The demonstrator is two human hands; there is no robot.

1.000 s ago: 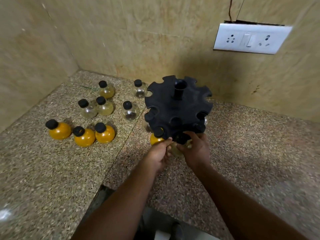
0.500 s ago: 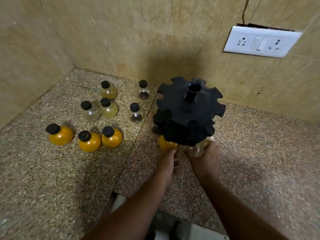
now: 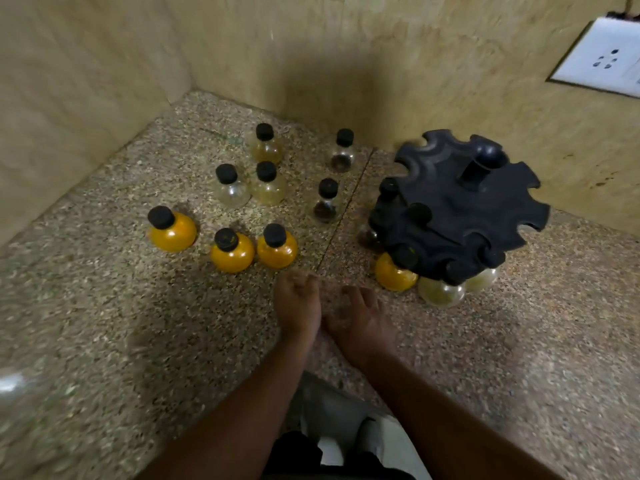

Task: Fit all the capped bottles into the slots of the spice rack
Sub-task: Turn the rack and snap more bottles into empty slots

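Note:
The black round spice rack [image 3: 460,209] stands on the counter at the right, with several black-capped bottles hung in its lower slots, among them an orange one [image 3: 394,276] and a pale one [image 3: 440,293]. Left of it stand loose capped bottles: three orange ones [image 3: 276,250] in front, and several clear or pale ones [image 3: 268,188] behind. My left hand [image 3: 298,303] hovers just below the nearest orange bottle, fingers loosely curled and holding nothing. My right hand [image 3: 360,318] is beside it, fingers apart and holding nothing, a short way left of the rack.
The speckled granite counter [image 3: 104,306] meets beige walls at the left and back. A white socket plate [image 3: 602,60] is on the back wall at the upper right. The counter's front edge [image 3: 346,379] is notched near my arms.
Both hands have let go of the bottles at the rack's lower front and pulled back to the left, toward the loose orange bottles. The view has swung left.

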